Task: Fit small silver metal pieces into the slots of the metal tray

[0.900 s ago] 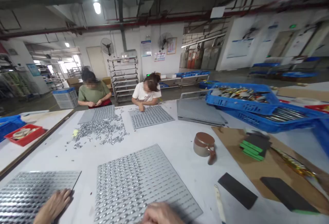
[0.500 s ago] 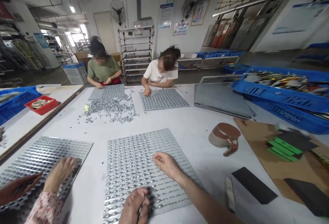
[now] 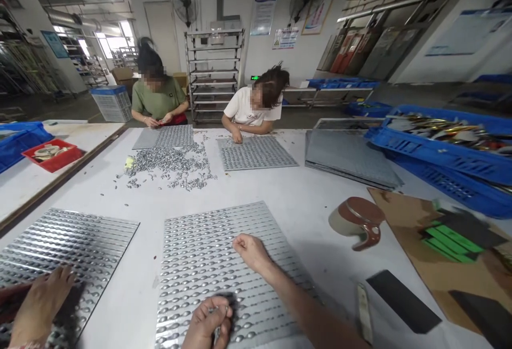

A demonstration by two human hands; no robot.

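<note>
A grey tray [image 3: 208, 242] filled with rows of small shiny metal pieces lies in front of me. My left hand [image 3: 208, 323] rests on the tray's near edge, its fingers curled round a small metal piece. My right hand [image 3: 250, 250] sits near the tray's middle, fingers pinched together on the rows; what they hold is too small to make out. A loose heap of the same metal pieces [image 3: 170, 165] lies farther up the table.
A co-worker's hand [image 3: 40, 303] rests on a second filled tray [image 3: 80, 242] at my left. Two people sit opposite, each at a tray. A brown-lidded cup [image 3: 356, 221], dark pads [image 3: 402, 300], cardboard with green pads [image 3: 448, 237] and blue crates [image 3: 436, 149] stand right.
The view has dropped from the room to the table. My hands came up onto the tray; the left now pinches a piece. The co-worker's hand slid nearer on the left tray.
</note>
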